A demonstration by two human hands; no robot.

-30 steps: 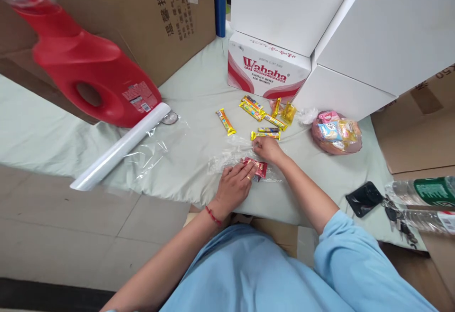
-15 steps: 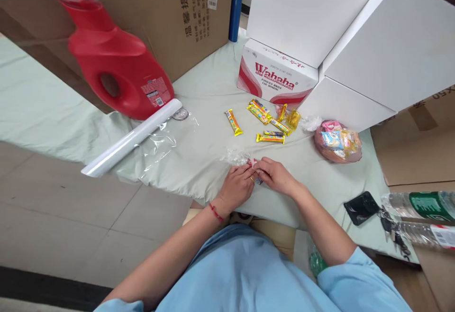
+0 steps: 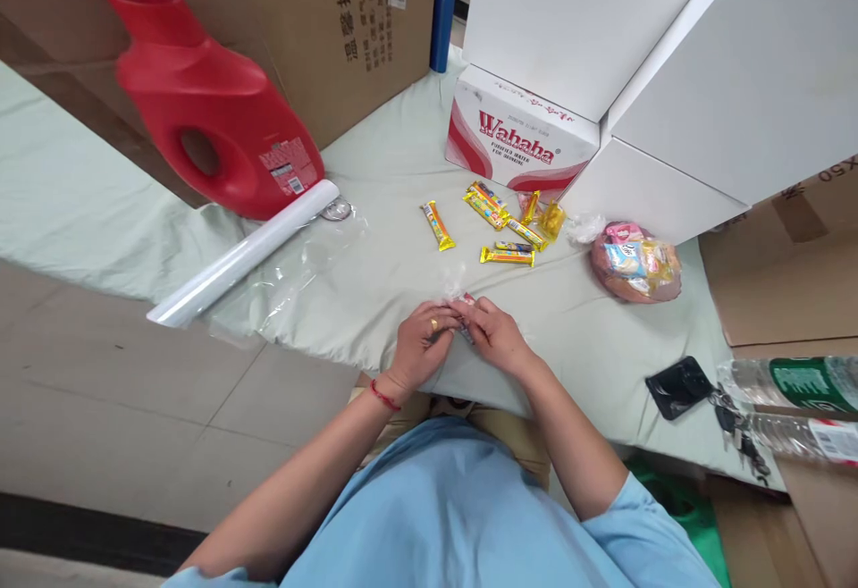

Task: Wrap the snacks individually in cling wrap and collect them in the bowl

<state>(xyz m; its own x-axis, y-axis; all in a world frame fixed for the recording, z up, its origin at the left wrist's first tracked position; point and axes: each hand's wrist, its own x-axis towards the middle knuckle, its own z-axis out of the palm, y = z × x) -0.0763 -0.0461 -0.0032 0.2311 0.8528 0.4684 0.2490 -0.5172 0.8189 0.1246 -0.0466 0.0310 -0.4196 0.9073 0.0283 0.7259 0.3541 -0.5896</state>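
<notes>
The left hand (image 3: 424, 340) and right hand (image 3: 496, 336) pinch a small red packet (image 3: 467, 299), mostly hidden between their fingers, with crinkled clear plastic (image 3: 454, 282), near the worktop's (image 3: 385, 280) front edge. Pulling hard could tear the thin film; a forward slip might scatter the yellow-wrapped bars (image 3: 486, 208) beyond.

Probably a storeroom: brown carton (image 3: 288, 16), white boxes (image 3: 569, 25) and Wahaha carton (image 3: 516, 143) on a cloth-covered table (image 3: 375, 275), tiled floor (image 3: 100, 409).
</notes>
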